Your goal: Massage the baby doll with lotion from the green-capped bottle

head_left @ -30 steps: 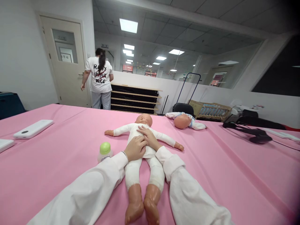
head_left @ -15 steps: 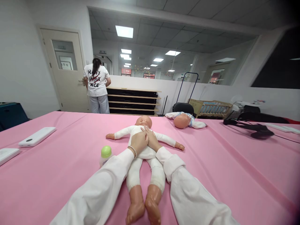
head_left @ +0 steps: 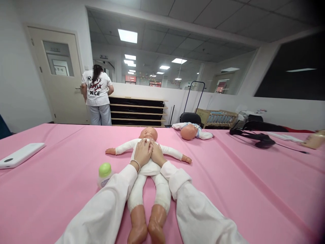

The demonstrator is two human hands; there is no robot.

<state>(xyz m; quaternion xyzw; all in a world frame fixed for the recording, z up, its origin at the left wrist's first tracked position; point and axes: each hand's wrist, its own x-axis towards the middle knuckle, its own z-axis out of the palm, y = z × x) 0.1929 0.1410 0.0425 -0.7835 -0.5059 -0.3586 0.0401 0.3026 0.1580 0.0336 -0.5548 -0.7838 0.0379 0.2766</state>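
A baby doll with a white cloth body lies on its back on the pink-covered table, its feet towards me and its arms spread. My left hand rests on the doll's chest with the fingers stretched out towards its neck; a beaded bracelet circles the wrist. Beside it, my right hand also lies flat on the chest, fingers extended. The two hands touch near the middle. Left of my left sleeve stands a small bottle with a green cap.
A second doll lies at the table's far edge. To the right are a black strapped device with a cable and a tan bottle. A white slab-like device lies at left. A person stands by the door.
The view has turned a little to the right, so everything sits further left. My left hand's fingers, more curled before, now lie flatter on the doll's chest.
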